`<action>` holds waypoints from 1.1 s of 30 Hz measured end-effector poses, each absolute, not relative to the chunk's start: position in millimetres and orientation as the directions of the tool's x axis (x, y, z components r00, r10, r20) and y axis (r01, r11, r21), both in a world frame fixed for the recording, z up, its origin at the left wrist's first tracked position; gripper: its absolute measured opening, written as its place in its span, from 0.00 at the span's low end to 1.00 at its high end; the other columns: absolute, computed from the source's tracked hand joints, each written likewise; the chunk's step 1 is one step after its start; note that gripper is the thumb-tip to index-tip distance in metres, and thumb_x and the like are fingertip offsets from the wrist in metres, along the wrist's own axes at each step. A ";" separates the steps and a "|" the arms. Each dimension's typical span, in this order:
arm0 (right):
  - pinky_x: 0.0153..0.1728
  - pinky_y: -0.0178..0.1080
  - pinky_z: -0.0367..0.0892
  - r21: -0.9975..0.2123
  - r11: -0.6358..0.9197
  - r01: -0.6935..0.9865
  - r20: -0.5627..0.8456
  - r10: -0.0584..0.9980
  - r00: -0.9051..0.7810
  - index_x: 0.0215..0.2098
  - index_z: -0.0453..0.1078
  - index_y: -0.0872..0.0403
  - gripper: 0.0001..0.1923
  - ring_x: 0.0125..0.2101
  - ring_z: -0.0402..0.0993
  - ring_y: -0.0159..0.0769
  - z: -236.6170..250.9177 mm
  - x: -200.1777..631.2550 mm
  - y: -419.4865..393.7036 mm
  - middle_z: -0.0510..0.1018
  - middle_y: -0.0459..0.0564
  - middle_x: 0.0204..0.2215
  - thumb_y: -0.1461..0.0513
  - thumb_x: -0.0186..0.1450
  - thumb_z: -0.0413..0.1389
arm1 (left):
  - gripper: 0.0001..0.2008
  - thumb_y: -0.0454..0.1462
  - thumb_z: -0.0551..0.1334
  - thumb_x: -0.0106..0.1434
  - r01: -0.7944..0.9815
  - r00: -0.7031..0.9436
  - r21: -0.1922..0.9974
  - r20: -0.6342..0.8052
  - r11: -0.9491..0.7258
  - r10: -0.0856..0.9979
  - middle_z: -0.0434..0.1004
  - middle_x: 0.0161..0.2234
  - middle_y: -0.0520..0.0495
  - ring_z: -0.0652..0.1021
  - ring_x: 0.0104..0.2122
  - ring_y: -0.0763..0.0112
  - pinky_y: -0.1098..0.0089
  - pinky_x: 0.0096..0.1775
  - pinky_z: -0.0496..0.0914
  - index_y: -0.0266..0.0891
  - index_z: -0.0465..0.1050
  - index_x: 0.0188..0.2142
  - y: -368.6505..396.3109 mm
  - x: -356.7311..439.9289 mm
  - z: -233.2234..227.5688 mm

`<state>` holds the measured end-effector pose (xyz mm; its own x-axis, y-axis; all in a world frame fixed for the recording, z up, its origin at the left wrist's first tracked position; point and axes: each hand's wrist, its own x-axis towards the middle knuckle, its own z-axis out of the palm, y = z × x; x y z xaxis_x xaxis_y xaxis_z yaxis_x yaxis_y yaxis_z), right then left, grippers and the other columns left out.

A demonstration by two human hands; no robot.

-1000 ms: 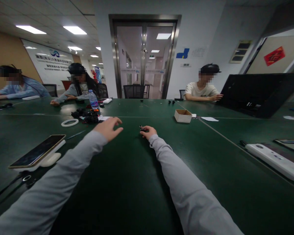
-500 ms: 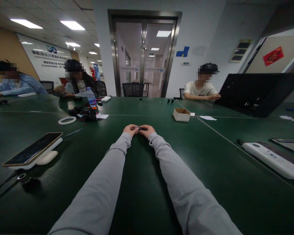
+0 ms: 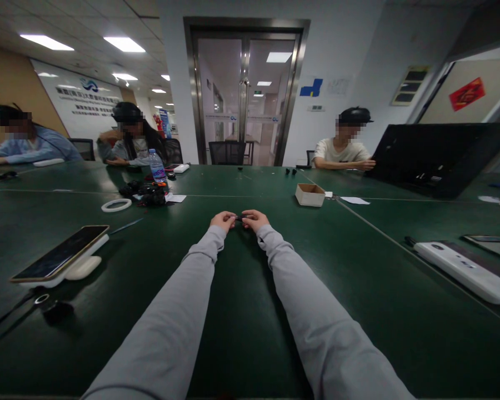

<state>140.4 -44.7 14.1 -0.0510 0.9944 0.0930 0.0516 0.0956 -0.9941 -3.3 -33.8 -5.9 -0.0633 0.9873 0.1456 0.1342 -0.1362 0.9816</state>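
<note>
Both my arms, in light grey sleeves, stretch forward over the green table [image 3: 241,289]. My left hand [image 3: 223,220] pinches the left end of a small dark piece [image 3: 239,218]. The fingers of my right hand [image 3: 256,220] are closed on its right end. The piece is short and black, held level just above the tabletop between the two hands; it is too small for me to tell its kind, and fingertips hide its ends.
Beyond my right hand stands a small open cardboard box [image 3: 310,195]. To the left are a tape roll [image 3: 116,205], tangled black gear [image 3: 148,193], a water bottle [image 3: 157,166] and a phone [image 3: 62,253] on a stand. A white power strip [image 3: 462,269] lies right. Several people sit across the table.
My right hand has shifted slightly to the right, so the hands are a little further apart and more of the dark piece shows. A person across the table has lowered a hand.
</note>
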 end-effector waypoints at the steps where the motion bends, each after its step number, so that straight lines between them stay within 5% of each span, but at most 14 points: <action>1: 0.23 0.28 0.68 -0.995 0.096 0.029 0.094 0.994 -0.062 0.35 0.68 0.58 0.12 0.18 0.68 0.23 13.5 141.1 -44.1 0.70 0.42 0.20 0.73 0.53 0.55 | 0.07 0.32 0.61 0.52 0.131 -0.075 0.983 0.140 -0.129 0.987 0.72 0.23 0.49 0.73 0.22 0.78 0.73 0.29 0.72 0.33 0.72 0.33 -34.8 -2.7 -4.9; 10: 0.23 0.29 0.69 -0.986 0.062 -0.152 0.076 0.994 -0.085 0.34 0.69 0.57 0.11 0.19 0.71 0.25 5.5 144.9 -35.5 0.73 0.43 0.22 0.73 0.54 0.55 | 0.05 0.32 0.61 0.52 0.065 -0.091 0.991 0.126 -0.120 0.988 0.72 0.22 0.51 0.73 0.21 0.78 0.74 0.27 0.71 0.34 0.72 0.31 -42.5 -1.5 1.9; 33: 0.25 0.30 0.71 -0.986 0.081 -0.145 0.104 0.981 -0.162 0.36 0.70 0.57 0.14 0.24 0.73 0.27 1.4 147.8 -32.8 0.76 0.49 0.31 0.73 0.51 0.58 | 0.07 0.36 0.59 0.53 0.153 -0.121 0.980 0.145 -0.126 0.982 0.67 0.15 0.53 0.67 0.15 0.80 0.77 0.19 0.63 0.33 0.69 0.26 -42.9 -4.4 5.5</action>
